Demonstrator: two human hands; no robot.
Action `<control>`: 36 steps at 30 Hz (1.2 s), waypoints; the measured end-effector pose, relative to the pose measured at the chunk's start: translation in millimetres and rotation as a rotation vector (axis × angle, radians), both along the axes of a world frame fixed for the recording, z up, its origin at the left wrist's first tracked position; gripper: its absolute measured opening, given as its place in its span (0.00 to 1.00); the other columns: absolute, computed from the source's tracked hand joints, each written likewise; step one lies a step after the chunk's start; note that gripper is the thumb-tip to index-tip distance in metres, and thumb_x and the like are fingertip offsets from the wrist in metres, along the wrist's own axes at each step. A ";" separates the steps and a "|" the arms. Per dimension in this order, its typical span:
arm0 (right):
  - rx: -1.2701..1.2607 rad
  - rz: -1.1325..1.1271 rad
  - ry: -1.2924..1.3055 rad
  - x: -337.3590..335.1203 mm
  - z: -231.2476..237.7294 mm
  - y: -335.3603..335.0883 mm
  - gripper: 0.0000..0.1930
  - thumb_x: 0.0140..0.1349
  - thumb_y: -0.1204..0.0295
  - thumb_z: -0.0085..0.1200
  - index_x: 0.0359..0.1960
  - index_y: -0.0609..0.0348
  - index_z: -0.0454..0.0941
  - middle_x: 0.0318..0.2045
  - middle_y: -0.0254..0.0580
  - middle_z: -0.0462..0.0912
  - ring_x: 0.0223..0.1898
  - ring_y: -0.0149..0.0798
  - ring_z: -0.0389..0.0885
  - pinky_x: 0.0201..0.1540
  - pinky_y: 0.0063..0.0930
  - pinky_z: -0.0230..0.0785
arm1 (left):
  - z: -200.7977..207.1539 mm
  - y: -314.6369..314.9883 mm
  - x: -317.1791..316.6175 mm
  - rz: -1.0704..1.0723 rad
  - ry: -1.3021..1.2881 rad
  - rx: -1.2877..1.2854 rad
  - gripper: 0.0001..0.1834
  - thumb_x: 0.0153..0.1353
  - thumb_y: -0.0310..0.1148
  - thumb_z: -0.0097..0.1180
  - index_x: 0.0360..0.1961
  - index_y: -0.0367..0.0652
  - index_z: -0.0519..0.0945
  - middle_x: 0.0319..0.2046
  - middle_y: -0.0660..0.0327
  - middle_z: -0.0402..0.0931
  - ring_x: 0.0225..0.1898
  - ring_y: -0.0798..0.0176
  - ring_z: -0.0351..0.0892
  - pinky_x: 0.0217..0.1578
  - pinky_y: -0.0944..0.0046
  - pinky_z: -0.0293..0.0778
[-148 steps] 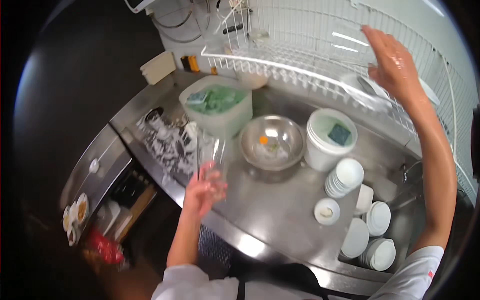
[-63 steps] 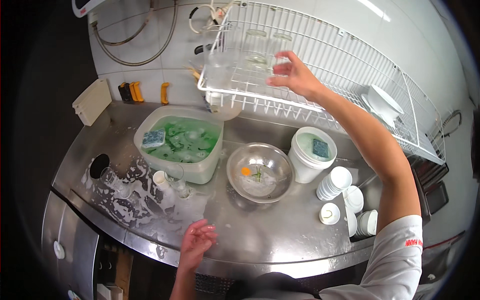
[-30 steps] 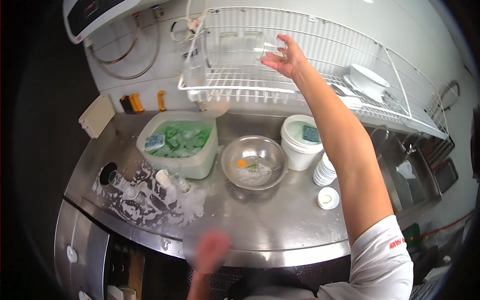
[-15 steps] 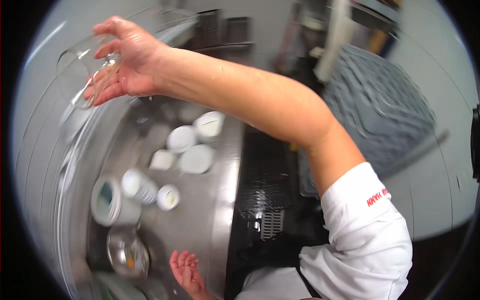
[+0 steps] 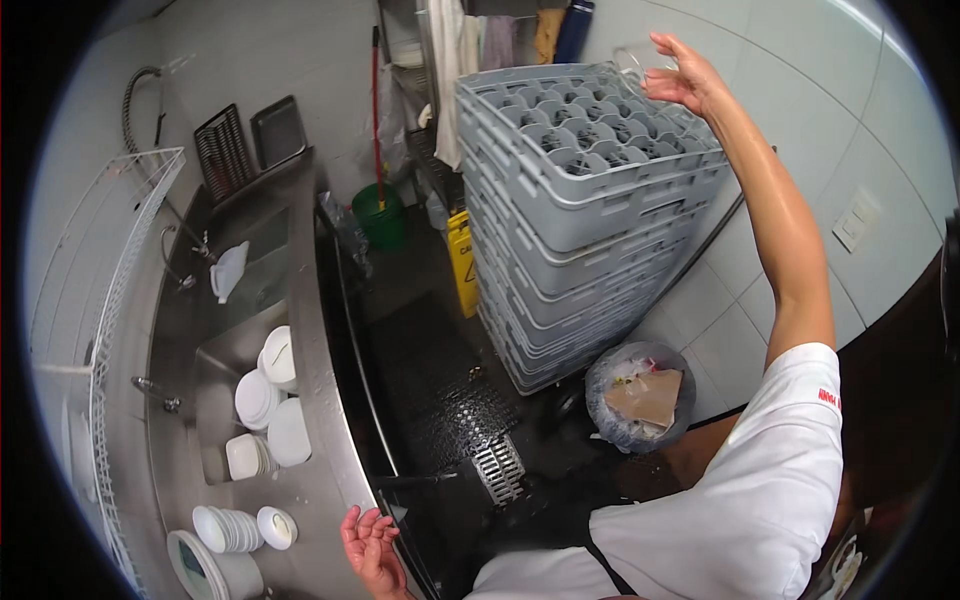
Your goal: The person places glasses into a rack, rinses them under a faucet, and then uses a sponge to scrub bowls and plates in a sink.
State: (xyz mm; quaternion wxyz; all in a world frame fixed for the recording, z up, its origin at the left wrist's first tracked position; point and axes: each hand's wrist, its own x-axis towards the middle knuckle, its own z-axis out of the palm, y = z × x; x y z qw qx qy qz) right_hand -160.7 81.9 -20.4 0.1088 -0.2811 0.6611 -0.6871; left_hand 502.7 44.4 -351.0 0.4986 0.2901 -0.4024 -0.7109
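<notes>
1. The right hand [image 5: 685,75] is reaching up at the far right, its fingers curled around a clear glass [image 5: 632,58] and holding it just over the far edge of the top grey glass rack [image 5: 590,150].
2. That rack is topping a tall stack of grey racks [image 5: 580,280] standing on the dark floor against the white tiled wall.
3. The left hand [image 5: 372,545] is hanging low at the near edge, fingers spread and holding nothing, just beside the rim of the steel counter [image 5: 320,400].
4. A yellow floor sign [image 5: 462,262] is standing upright left of the stack, and a green bucket [image 5: 380,215] with a red-handled mop is sitting farther back.
5. A bin lined with a clear bag [image 5: 640,395] is sitting near the foot of the stack, holding a brown cardboard piece.
6. White plates and bowls [image 5: 265,400] are lying stacked in the sink on the left, with small white cups [image 5: 225,528] nearer on the counter.
7. A white wall switch plate [image 5: 853,222] is showing on the tiles at right.
</notes>
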 end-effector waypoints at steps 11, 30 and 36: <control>0.535 -0.406 -0.028 -135.6 -70.3 48.7 0.37 0.46 0.47 0.60 0.52 0.65 0.70 0.37 0.65 0.76 0.24 0.51 0.80 0.20 0.38 0.75 | 5.9 7.7 -63.1 -0.078 -0.068 0.075 0.31 0.56 0.34 0.60 0.58 0.36 0.62 0.46 0.50 0.74 0.42 0.57 0.78 0.40 0.62 0.76; 0.618 -0.820 0.784 -69.8 -8.1 53.5 0.36 0.56 0.34 0.43 0.36 0.61 0.79 0.34 0.48 0.82 0.40 0.46 0.80 0.42 0.37 0.71 | 1.6 10.0 -65.7 -0.007 -0.059 0.088 0.31 0.56 0.34 0.59 0.58 0.36 0.62 0.46 0.50 0.75 0.42 0.57 0.78 0.40 0.63 0.77; -0.186 -0.168 0.902 122.1 -55.5 45.2 0.20 0.63 0.53 0.52 0.32 0.61 0.77 0.18 0.32 0.71 0.22 0.26 0.69 0.28 0.19 0.62 | 1.0 19.2 -44.4 0.020 -0.058 0.032 0.29 0.59 0.31 0.56 0.59 0.35 0.61 0.47 0.50 0.73 0.44 0.57 0.77 0.42 0.63 0.75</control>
